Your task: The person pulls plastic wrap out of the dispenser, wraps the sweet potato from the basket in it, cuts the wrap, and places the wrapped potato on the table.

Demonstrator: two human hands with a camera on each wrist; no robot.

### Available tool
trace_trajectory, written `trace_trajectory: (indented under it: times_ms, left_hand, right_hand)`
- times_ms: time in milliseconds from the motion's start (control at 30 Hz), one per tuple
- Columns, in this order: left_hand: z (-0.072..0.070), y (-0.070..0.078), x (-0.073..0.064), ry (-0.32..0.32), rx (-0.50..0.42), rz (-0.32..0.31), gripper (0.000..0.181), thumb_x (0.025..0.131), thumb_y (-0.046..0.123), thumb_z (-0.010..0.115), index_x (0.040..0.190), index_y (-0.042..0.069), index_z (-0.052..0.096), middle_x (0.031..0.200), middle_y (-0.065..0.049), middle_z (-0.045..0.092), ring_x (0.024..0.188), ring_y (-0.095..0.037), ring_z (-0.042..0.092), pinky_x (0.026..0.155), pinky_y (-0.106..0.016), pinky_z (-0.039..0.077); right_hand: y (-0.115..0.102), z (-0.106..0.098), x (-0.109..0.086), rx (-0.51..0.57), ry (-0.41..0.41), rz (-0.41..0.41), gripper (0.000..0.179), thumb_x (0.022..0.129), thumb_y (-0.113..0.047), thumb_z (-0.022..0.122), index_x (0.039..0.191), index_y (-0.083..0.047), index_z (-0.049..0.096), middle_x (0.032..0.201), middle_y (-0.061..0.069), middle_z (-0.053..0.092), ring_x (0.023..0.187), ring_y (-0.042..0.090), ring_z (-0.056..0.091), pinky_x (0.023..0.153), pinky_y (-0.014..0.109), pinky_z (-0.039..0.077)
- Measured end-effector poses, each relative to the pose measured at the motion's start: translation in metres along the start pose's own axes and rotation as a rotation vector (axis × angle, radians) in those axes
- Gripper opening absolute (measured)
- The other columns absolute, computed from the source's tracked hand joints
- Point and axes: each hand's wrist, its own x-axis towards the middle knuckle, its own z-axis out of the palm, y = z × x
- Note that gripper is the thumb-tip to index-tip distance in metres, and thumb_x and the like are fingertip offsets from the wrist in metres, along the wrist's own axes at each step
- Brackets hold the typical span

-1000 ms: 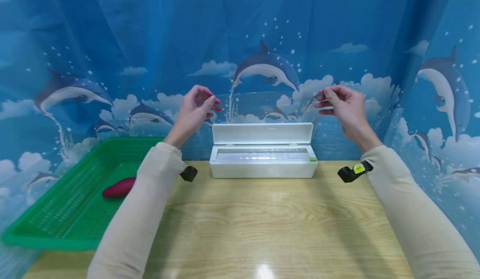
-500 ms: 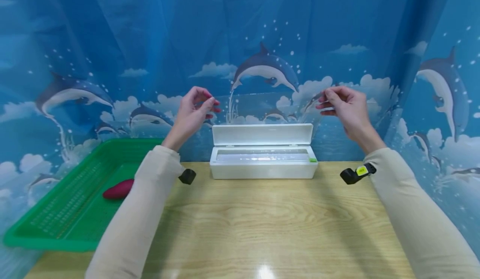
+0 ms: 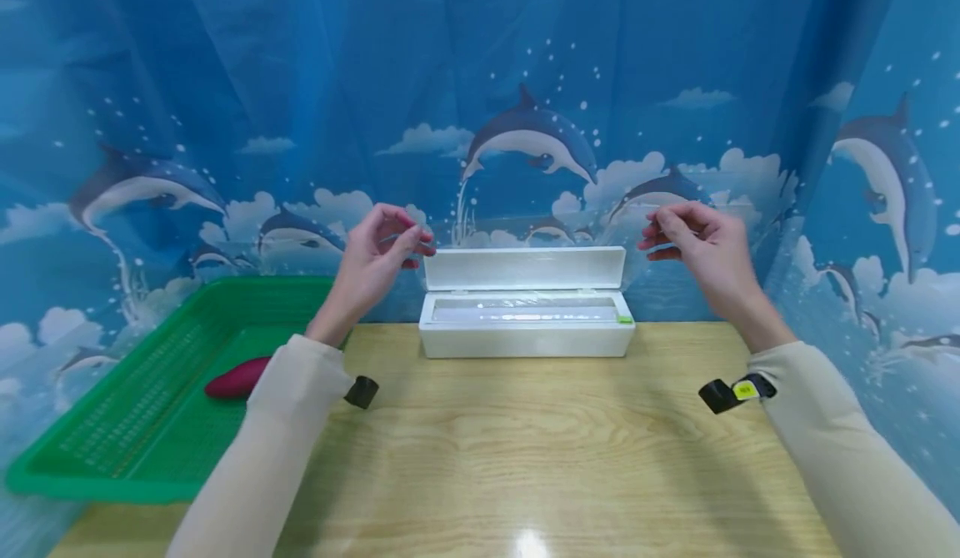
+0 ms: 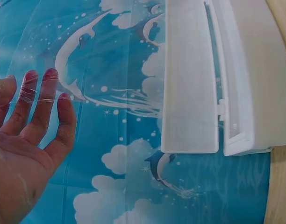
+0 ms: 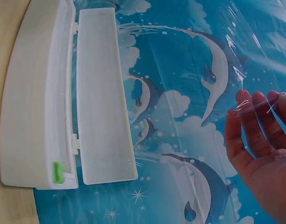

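A sheet of clear cling film (image 5: 241, 74) is stretched between my two raised hands. My left hand (image 3: 375, 249) pinches its left end between thumb and fingertips, above and left of a white cling film dispenser (image 3: 525, 342). At the right, my right hand (image 3: 705, 249) pinches the other end, with the film creased over its fingertips in the right wrist view. The dispenser's lid (image 3: 525, 269) stands raised, and a green slider (image 3: 625, 319) sits at its right end. The film is nearly invisible in the head view, so its lower edge cannot be made out.
A green plastic basket (image 3: 97, 489) stands on the left of the wooden table (image 3: 525, 441). Inside lies a dark red sweet potato (image 3: 238, 378), partly behind my left sleeve. A blue dolphin-print curtain (image 3: 450, 57) hangs behind the table.
Both hands have come down and a little nearer to me, moving slightly farther apart, with the film still between them. The dispenser and the basket have stayed in place.
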Motion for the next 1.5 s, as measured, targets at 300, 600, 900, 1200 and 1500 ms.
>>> trace_trajectory:
  times_ms: [300,600,900,1200,1500]
  left_hand:
    - [0.003,-0.006,-0.042,-0.067,-0.050,0.016,0.022,0.106,0.016,0.055,0.121,0.000,0.051,0.114,-0.020,0.071,0.095,-0.012,0.074,0.082,-0.028,0.062]
    - [0.008,-0.015,-0.084,-0.187,-0.037,0.045,0.012,0.105,0.010,0.056,0.114,0.003,0.055,0.108,-0.016,0.072,0.094,-0.012,0.073,0.086,-0.028,0.061]
    - [0.016,-0.037,-0.122,-0.371,-0.022,-0.066,0.002,0.095,0.004,0.056,0.096,0.004,0.058,0.107,-0.014,0.071,0.099,-0.020,0.072,0.090,-0.028,0.059]
    - [0.033,-0.069,-0.144,-0.554,0.164,-0.143,0.005,0.093,0.011,0.065,0.089,0.014,0.064,0.106,-0.003,0.074,0.106,-0.015,0.069,0.101,-0.040,0.055]
    - [0.044,-0.083,-0.141,-0.656,0.353,-0.133,0.022,0.098,0.041,0.066,0.084,0.026,0.074,0.097,0.017,0.066,0.097,-0.006,0.063,0.091,-0.035,0.054]
  right_hand:
    - [0.006,-0.001,-0.039,-0.040,-0.046,-0.015,0.026,0.107,-0.024,0.052,0.116,-0.004,0.067,0.102,-0.005,0.072,0.089,0.007,0.072,0.075,0.021,0.061]
    - [0.023,-0.004,-0.083,-0.099,-0.166,-0.011,0.020,0.109,-0.013,0.047,0.113,-0.001,0.063,0.097,0.000,0.071,0.087,0.011,0.071,0.074,0.024,0.062]
    - [0.049,0.000,-0.125,-0.173,-0.363,0.006,0.014,0.105,-0.003,0.053,0.101,-0.004,0.066,0.091,0.002,0.074,0.082,0.009,0.071,0.074,0.025,0.061]
    - [0.079,0.004,-0.151,-0.211,-0.455,0.044,0.029,0.104,-0.005,0.053,0.086,-0.010,0.074,0.092,0.004,0.077,0.091,0.005,0.071,0.079,0.023,0.058]
    - [0.097,0.015,-0.161,-0.363,-0.442,0.035,0.020,0.098,-0.015,0.067,0.083,-0.018,0.080,0.078,-0.010,0.072,0.073,-0.001,0.064,0.064,0.021,0.053]
